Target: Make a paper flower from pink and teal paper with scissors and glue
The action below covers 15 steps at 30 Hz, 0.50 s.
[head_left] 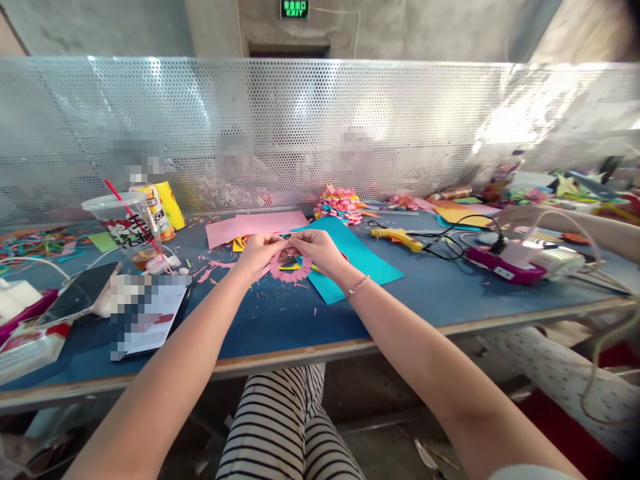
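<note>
blue table top (pixel 280 330) runs across the middle of the frame, with a pale edge. nearest, at the bottom centre, are the legs of the person, in striped trousers (pixel 280 427). at the lower left of the frame lies a device with a lit screen (pixel 157 323).

at the centre, the left hand (pixel 261 252) and the right hand (pixel 319 248) meet above the table. the fingers of both hands are closed in a pinch, thumbs against fingertips, and they hold between them a fringed pink paper strip (pixel 289 275), which hangs in a curve below them. exactly how each finger lies, i cannot tell.

beneath and to the right is a turquoise sheet (pixel 357 260); small pink scraps (pixel 215 269) are scattered to the left. right of centre, a magenta power strip (pixel 510 268) stands nearer than a yellow tool (pixel 397 237). farther, left of centre, there is a pink sheet (pixel 255 225), and a plastic cup (pixel 123 230) with red straw at the left. behind them, a ruffled paper bundle (pixel 337 203) sits before a perforated metal screen (pixel 280 120). farthest, at the top centre, a green exit sign (pixel 294 9) is lit.
</note>
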### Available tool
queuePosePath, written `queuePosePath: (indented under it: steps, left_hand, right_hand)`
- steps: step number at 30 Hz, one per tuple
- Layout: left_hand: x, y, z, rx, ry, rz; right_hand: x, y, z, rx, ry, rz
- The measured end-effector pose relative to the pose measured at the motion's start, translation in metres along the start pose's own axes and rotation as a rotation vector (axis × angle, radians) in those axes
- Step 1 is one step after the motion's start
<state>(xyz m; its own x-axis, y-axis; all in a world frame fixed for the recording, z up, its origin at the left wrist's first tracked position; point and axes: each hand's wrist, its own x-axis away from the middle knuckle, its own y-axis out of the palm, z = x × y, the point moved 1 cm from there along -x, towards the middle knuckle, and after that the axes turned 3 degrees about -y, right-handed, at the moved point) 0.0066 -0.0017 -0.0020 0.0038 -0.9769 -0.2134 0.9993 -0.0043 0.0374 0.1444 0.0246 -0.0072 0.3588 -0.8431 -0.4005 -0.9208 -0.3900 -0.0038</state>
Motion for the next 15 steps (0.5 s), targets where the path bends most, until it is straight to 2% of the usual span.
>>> queuePosePath:
  steps: [3, 6, 10, 15]
  left_hand:
    - [-0.002, -0.002, -0.001, -0.110, 0.063, 0.021]
    - [-0.005, -0.004, -0.006, -0.136, 0.061, 0.051]
    - [-0.008, -0.003, -0.010, -0.025, 0.026, 0.093]
    - [-0.005, -0.002, -0.006, 0.096, 0.020, 0.174]
  right_hand:
    - [0.001, 0.001, -0.002, -0.086, 0.033, -0.010]
    - [0.001, -0.002, -0.005, -0.144, 0.045, 0.011]
    - [-0.001, -0.008, -0.008, -0.129, 0.028, 0.080]
    - [0.000, -0.008, -0.012, -0.091, 0.070, 0.051]
